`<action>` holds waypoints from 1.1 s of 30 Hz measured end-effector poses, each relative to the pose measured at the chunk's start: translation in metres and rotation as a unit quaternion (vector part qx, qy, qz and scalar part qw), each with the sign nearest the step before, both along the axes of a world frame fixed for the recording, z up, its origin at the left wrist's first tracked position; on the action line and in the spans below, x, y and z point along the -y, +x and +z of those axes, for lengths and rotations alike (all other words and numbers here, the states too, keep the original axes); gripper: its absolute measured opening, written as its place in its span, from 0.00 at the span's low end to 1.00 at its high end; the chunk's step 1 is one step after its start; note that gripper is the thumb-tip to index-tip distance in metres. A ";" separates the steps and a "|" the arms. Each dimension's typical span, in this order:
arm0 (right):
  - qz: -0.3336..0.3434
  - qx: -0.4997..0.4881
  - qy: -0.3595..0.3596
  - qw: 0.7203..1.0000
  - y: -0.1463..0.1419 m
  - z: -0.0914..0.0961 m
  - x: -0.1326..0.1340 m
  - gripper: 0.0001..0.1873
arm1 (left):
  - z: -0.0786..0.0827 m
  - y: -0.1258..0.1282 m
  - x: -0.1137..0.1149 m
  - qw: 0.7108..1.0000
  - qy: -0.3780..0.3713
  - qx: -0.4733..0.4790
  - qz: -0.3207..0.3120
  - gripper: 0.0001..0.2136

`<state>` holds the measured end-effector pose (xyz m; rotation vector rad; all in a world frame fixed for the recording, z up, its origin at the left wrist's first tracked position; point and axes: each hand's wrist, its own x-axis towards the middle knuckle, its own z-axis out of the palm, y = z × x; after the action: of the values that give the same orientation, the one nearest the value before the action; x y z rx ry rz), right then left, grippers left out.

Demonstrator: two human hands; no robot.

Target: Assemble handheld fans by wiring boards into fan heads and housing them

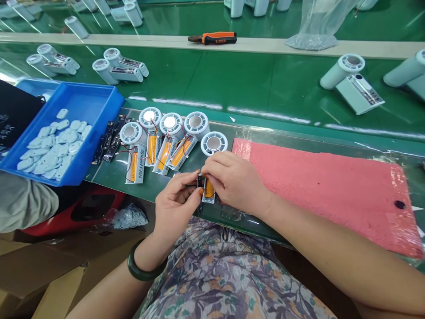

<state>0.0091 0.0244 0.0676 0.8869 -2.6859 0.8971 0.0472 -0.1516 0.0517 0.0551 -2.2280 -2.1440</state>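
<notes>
Between thumb and fingers, my left hand [177, 197] pinches a small black circuit board [199, 180], held upright beside an open fan housing. That handheld fan [214, 144] lies at the table's front edge with its orange battery [209, 189] showing. My right hand [234, 179] is over the housing, fingers bunched at the board's upper end; what its fingertips hold is hidden, possibly a thin wire. Just left lie several more open handheld fans [135, 165] with orange batteries and loose red and black wires. A pile of circuit boards [111, 139] rests beyond them.
A blue bin [75, 166] of pale plastic pieces [55, 144] stands at the left. A red mat [318, 186] covers the right side of the table. Across the green conveyor [232, 84] sit more fans [360, 91], orange-handled pliers [214, 38] and a plastic bag [315, 26].
</notes>
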 end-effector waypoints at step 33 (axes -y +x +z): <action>-0.021 0.013 0.003 1.000 0.000 0.003 0.002 0.11 | -0.001 -0.001 0.001 0.999 0.026 0.041 -0.009 0.15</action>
<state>0.0093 0.0224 0.0707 0.8211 -2.7208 0.8976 0.0462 -0.1530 0.0506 0.1287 -2.2242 -2.2491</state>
